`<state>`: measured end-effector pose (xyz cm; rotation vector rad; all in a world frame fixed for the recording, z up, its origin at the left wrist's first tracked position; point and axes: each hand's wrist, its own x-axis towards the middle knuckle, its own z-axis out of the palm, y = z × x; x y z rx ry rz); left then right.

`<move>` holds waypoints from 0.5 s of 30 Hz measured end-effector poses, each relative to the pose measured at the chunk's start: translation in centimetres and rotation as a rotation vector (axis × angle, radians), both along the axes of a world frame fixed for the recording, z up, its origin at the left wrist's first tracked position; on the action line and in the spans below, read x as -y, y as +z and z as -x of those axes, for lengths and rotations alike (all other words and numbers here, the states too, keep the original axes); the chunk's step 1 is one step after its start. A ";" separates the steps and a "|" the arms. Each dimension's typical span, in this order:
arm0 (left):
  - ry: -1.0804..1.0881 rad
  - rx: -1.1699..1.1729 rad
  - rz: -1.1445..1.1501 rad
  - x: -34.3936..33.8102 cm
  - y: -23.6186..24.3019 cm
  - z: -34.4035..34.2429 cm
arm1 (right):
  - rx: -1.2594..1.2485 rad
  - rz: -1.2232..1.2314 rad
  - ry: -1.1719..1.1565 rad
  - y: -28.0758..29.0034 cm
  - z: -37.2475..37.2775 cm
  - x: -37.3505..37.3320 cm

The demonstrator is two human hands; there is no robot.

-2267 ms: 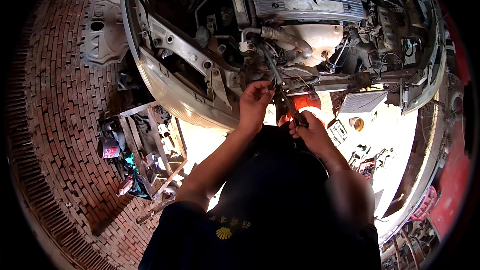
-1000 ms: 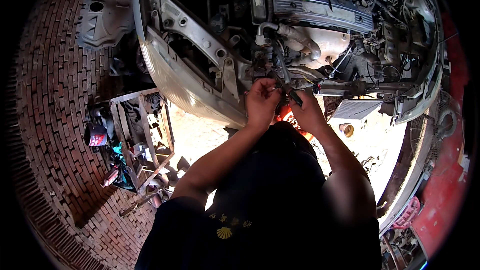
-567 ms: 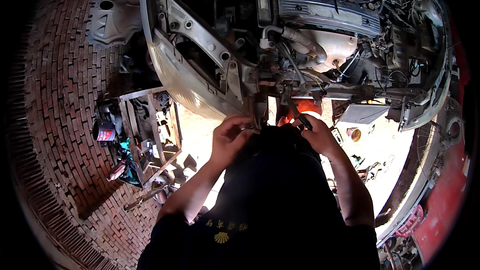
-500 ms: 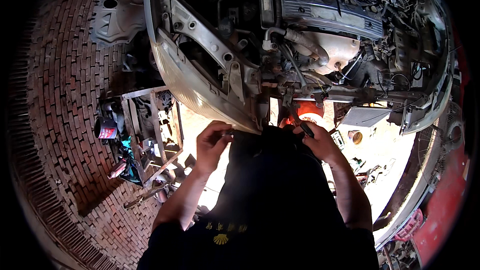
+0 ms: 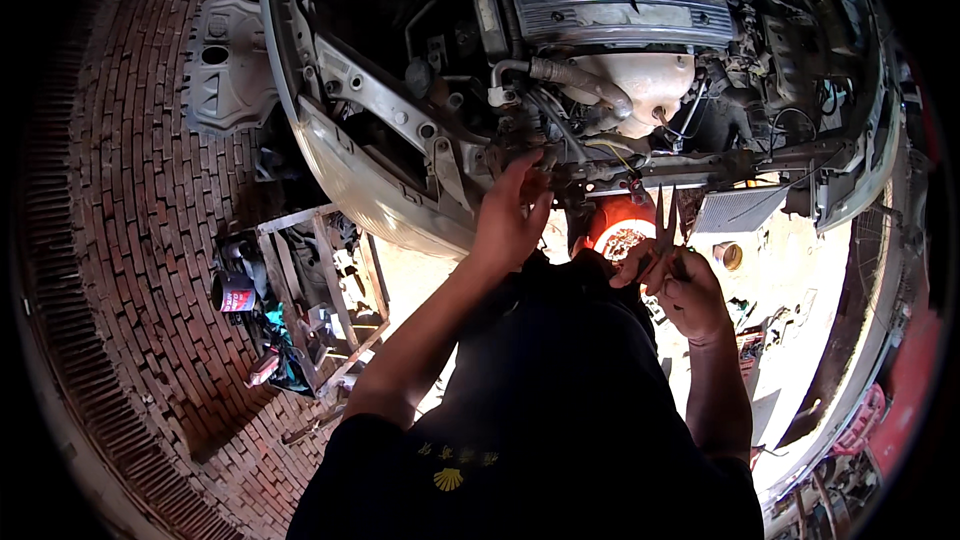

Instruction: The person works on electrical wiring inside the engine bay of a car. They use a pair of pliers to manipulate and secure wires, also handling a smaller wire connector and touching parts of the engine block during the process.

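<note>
My left hand is raised at the inner end of the car's headlight, in front of the upper front crossmember. Its fingers point up and sit apart from the thumb; nothing shows between them, though shadow covers part of the fingertips. In my right hand is a scissor-like tool, two pointed metal blades standing upward and slightly spread. Its handles are mostly hidden by my fingers. Just beyond the blades, below the crossmember, stands an orange-red bucket with small pieces in it.
The open engine bay shows a ribbed engine cover and a pale exhaust heat shield. A finned panel hangs at right above a tin can. At left, a frame of bars holds clutter on brick paving.
My left hand has moved up and right from beside the headlight's lower edge. My right hand has moved right and lower, and its tool now points upward with its blades visible. The view has shifted.
</note>
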<state>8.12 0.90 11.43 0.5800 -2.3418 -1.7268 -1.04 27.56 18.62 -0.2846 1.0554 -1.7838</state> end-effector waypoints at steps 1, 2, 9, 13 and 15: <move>-0.002 0.032 0.078 -0.3 -1.5 2.2 | 0.000 0.000 -0.020 0.3 -0.3 -0.2; 0.006 0.052 0.174 -0.9 -2.1 4.0 | -0.035 -0.082 -0.036 0.4 -0.7 -0.4; 0.004 -0.124 0.194 0.0 -6.8 8.4 | -0.114 -0.210 -0.253 1.4 -1.6 0.9; 0.012 0.100 -0.123 0.0 -3.1 8.8 | -0.497 -0.396 -0.291 -1.8 2.5 1.8; 0.029 0.069 -0.218 1.0 -5.0 8.9 | -0.736 -0.490 -0.360 -4.6 5.0 4.0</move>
